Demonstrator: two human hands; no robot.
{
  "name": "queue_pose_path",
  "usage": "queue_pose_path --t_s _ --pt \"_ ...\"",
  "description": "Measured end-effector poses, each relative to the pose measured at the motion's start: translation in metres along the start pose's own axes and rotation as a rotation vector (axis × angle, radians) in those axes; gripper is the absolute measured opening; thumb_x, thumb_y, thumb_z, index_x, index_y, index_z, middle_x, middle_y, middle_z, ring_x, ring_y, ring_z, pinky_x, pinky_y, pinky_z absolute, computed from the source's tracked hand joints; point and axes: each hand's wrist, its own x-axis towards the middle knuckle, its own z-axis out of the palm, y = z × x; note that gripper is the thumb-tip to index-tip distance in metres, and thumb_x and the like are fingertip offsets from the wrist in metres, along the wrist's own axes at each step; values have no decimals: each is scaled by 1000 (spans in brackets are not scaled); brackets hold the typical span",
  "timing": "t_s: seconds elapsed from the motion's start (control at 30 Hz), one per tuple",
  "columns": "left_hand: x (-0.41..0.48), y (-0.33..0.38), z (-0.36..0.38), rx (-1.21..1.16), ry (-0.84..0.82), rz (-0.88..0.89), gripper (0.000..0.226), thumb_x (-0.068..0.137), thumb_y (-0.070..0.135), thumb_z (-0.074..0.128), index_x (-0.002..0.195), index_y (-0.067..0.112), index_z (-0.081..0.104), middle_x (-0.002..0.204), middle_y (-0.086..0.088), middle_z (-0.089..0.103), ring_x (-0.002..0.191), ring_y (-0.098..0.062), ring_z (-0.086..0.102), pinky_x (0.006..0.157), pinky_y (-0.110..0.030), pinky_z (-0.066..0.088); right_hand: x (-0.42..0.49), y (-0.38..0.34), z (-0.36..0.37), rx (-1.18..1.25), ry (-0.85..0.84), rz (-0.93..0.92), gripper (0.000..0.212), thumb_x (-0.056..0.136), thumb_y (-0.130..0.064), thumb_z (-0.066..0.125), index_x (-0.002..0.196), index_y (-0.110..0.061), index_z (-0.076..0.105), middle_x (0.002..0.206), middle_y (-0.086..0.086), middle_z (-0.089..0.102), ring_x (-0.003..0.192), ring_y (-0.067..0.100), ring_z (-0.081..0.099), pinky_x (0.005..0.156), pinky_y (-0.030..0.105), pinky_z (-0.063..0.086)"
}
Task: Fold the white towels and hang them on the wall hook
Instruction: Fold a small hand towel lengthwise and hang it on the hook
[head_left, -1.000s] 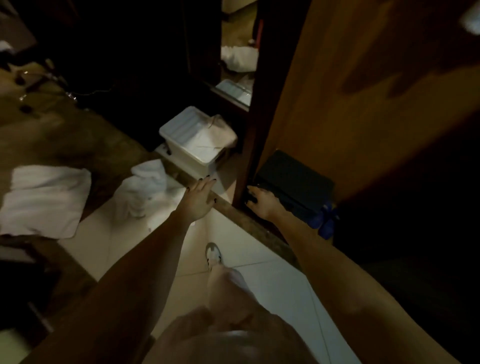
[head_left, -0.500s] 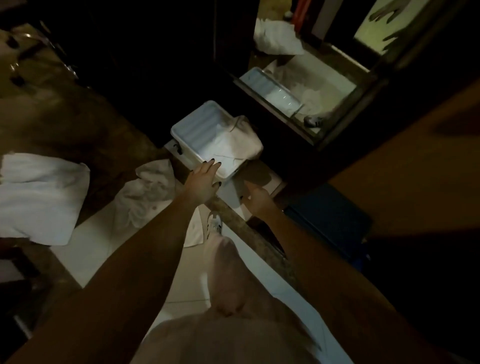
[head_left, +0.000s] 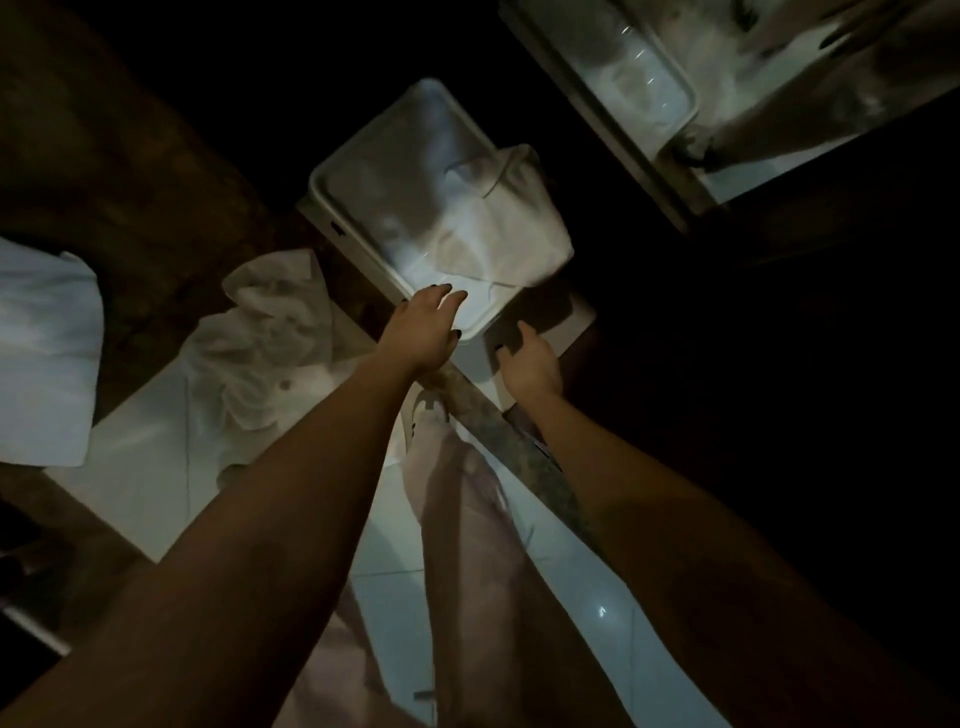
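A white towel (head_left: 506, 228) lies draped over the right side of a white plastic bin (head_left: 379, 171) on the floor. My left hand (head_left: 423, 327) reaches out with straight fingers over the bin's near edge, holding nothing. Just right of it, my right hand (head_left: 530, 364) is stretched toward the bin's near corner with relaxed fingers, also holding nothing. A crumpled white towel (head_left: 270, 343) lies on the pale floor tiles left of my left arm. Another white towel (head_left: 47, 353) lies flat at the far left. No wall hook is in view.
A mirror (head_left: 701, 93) at the upper right reflects the bin and towels. A dark stone threshold strip (head_left: 519, 457) runs diagonally under my right arm. My leg and shoe (head_left: 426, 410) stand on the pale tiles. The surroundings are dark.
The view has swung closer over the bin. Both hands have moved forward toward the bin's near edge; the right hand has left the dark box beside the wooden door.
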Motion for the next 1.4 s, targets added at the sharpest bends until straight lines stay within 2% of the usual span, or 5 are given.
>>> queue_pose_path --t_s 0.37,0.73,1.17,1.27,1.4 --pt "182 -129 124 148 22 230 55 95 21 52 145 11 33 150 -15 33 138 -30 30 112 -41 26 222 25 98 -173 229 -229 44 96 -16 54 139 -10 50 140 12 51 131 31 39 110 40 31" --pt "263 -174 168 -45 261 311 25 82 34 67 99 17 62 111 -5 54 106 -26 45 89 -38 35 302 58 135 -251 512 -305 20 91 -14 57 108 -7 64 100 18 60 106 35 54 94 43 32" --pt "156 -131 59 -353 -73 171 14 86 23 68 87 12 58 91 -4 61 84 -20 57 70 -32 44 169 23 84 -160 299 -320 11 92 2 46 94 4 57 94 26 61 96 40 55 87 40 31" --pt "116 -108 14 -340 -80 198 13 89 20 64 95 12 56 90 -6 64 82 -22 59 75 -38 49 116 7 61 -24 310 -295 12 96 2 41 100 5 52 86 28 61 80 41 56 77 41 37" --pt "60 -73 -53 -385 -48 310 10 92 18 59 101 17 57 79 -5 64 71 -15 59 66 -26 46 41 -19 31 267 346 -125 14 102 -15 37 109 -6 47 87 15 58 70 27 53 59 31 36"
